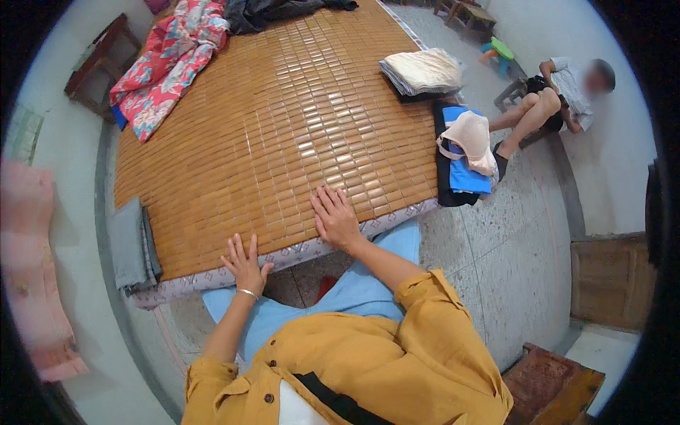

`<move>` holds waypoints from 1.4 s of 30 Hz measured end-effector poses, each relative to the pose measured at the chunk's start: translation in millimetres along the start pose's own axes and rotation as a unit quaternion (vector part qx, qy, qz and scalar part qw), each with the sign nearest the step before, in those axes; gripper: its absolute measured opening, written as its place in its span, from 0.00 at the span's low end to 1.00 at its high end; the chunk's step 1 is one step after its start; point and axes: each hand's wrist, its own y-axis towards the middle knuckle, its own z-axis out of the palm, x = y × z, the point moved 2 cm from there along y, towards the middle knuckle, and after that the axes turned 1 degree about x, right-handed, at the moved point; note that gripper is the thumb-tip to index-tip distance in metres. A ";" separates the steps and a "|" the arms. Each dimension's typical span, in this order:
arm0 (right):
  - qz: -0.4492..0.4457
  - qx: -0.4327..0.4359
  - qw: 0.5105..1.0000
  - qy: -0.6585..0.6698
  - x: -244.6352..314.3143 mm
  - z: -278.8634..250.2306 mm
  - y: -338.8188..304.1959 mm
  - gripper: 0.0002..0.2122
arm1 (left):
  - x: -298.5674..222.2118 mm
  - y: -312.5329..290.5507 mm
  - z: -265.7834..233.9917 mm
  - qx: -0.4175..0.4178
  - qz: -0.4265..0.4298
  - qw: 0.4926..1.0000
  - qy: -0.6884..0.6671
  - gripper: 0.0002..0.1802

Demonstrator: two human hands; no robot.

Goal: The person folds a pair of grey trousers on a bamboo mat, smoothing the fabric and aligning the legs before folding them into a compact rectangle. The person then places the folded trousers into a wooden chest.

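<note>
Two bare hands, both palm-down on the brown slatted mat, which covers the bed in front of the person. Left hand: at the near edge, fingers spread. Right hand: slightly farther in, fingers a little apart, thumb out. Folded grey cloth at near left corner, left of left hand. Blue and black clothes at right edge, pale bra on top. Floral quilt far left.
</note>
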 end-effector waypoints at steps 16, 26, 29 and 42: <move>0.052 0.135 0.989 0.022 2.1 -9.8 18.3 0.26 | -1.3 14.2 -20.0 0.205 -0.043 0.978 0.014 0.53; 0.134 0.158 0.958 0.198 77.3 6.6 52.3 0.24 | 12.2 -21.3 -40.1 0.163 -0.045 0.939 -0.300 0.33; 0.178 0.188 0.887 0.381 139.7 39.2 70.5 0.22 | 23.2 -68.0 -50.3 0.165 -0.111 0.922 -0.334 0.31; 0.382 0.365 0.635 0.563 376.6 215.2 176.4 0.38 | 209.5 -127.2 -43.3 -0.166 -0.442 0.654 -0.591 0.28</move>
